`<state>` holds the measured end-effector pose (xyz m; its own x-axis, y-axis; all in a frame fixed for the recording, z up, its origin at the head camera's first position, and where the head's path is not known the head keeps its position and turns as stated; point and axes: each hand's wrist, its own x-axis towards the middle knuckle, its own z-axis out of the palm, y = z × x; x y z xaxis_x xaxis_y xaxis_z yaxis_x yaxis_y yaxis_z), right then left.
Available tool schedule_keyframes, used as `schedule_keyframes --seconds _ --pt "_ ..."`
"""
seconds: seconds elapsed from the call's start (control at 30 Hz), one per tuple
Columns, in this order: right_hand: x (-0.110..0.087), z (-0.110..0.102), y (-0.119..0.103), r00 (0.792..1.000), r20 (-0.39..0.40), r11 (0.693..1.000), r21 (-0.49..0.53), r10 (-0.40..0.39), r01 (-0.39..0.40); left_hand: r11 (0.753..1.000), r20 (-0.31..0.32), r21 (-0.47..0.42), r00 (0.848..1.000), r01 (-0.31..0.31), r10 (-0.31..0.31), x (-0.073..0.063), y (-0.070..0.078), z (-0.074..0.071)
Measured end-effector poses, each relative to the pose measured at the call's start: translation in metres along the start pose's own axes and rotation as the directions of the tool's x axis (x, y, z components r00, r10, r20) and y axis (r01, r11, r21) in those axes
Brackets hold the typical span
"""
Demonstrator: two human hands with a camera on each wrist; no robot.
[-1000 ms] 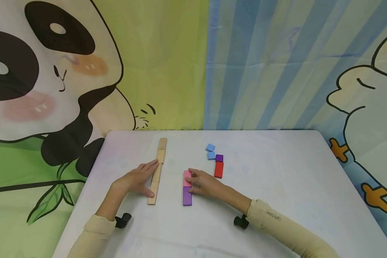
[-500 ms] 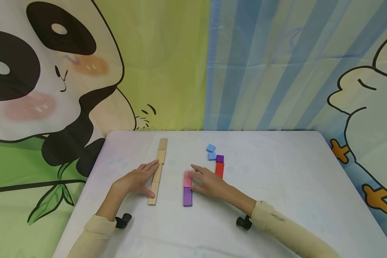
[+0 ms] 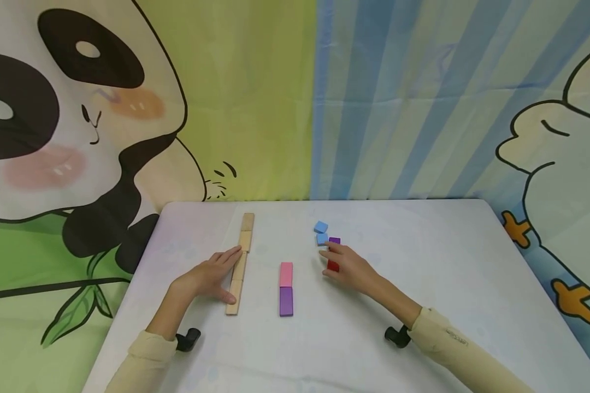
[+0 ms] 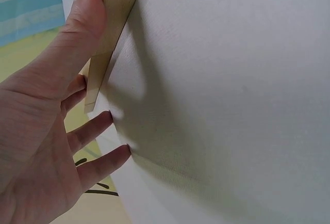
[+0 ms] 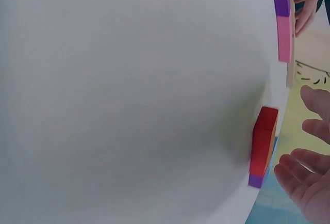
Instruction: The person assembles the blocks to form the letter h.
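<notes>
My left hand (image 3: 207,278) rests along a straight row of light wooden blocks (image 3: 238,268), fingers spread. Its thumb lies against the wood (image 4: 117,15) in the left wrist view, the other fingers extended beside the row. Over the red block (image 3: 332,266) hovers my right hand (image 3: 353,269), its fingers loosely extended and holding nothing. The right wrist view shows that red block (image 5: 264,140) standing apart from the fingertips. Left of this hand, a pink block (image 3: 286,274) and a purple block (image 3: 286,302) lie end to end.
Beyond the right fingertips sit two light blue blocks (image 3: 322,239), with a small purple block (image 3: 334,240) touching the red one's far end. A white cloth covers the table (image 3: 423,245). Behind it hangs a printed curtain (image 3: 255,109).
My right hand has left the pink block and moved right to above the red block. The pink and purple blocks stay in line. My left hand keeps its place on the wooden row.
</notes>
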<state>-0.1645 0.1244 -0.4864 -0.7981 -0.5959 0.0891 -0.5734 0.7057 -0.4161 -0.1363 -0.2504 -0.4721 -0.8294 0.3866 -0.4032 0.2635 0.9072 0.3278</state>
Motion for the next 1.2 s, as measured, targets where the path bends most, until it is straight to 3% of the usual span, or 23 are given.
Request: schedule_keyframes --seconds 0.13,0.47,1.2 --pt "-0.006 -0.001 0.011 1.000 -0.030 1.000 -0.026 0.007 -0.008 1.000 -0.009 0.001 1.000 0.000 0.000 0.000 0.000 0.001" --pt "-0.011 0.001 0.018 0.999 -0.010 0.999 0.013 0.045 -0.045 1.000 -0.005 -0.018 1.000 0.000 0.000 0.000 0.001 0.000" --pt "-0.009 0.005 0.012 0.996 0.016 0.994 -0.058 0.089 -0.088 1.000 -0.007 -0.002 1.000 -0.028 0.028 0.000 -0.003 0.001"
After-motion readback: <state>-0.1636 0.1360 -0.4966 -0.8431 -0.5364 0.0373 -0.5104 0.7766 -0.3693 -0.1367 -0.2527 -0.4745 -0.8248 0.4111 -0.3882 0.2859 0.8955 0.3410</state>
